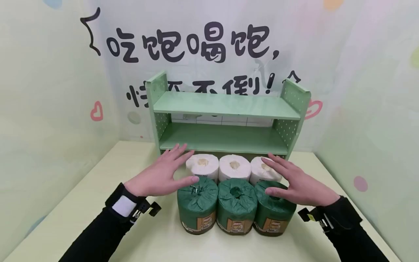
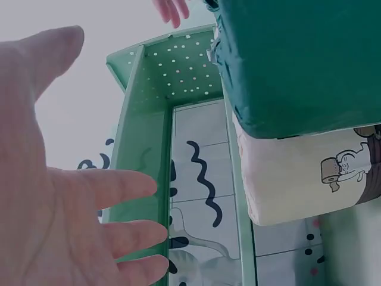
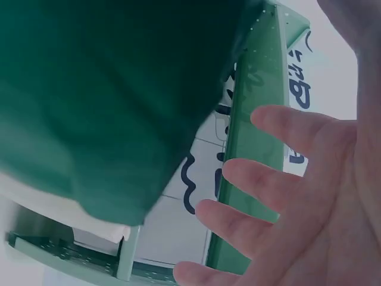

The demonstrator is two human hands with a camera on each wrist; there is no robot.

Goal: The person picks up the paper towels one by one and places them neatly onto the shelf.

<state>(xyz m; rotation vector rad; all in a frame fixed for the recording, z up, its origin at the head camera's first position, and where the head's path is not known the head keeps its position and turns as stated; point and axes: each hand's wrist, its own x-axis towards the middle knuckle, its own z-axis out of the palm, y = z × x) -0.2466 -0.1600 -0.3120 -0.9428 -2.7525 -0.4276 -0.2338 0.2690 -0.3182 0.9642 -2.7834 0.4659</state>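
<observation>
Three toilet paper rolls wrapped in green paper stand in a row on the table, the left roll (image 1: 198, 203), the middle roll (image 1: 237, 205) and the right roll (image 1: 276, 214). Close behind them is a row of white-wrapped rolls (image 1: 234, 167). My left hand (image 1: 160, 176), fingers spread, is at the left end of both rows and holds nothing. At the right end, my right hand (image 1: 299, 183) overlaps the right green roll in the head view, its fingers extended. Both wrist views show a bare palm beside the green wrapping (image 2: 303, 65).
A green two-tier shelf (image 1: 226, 103) with perforated side panels stands behind the rolls, bare on both tiers. The pale table (image 1: 144, 233) runs between a left wall (image 1: 55, 120) and a right wall (image 1: 370, 127). Dark lettering covers the back wall (image 1: 183, 14).
</observation>
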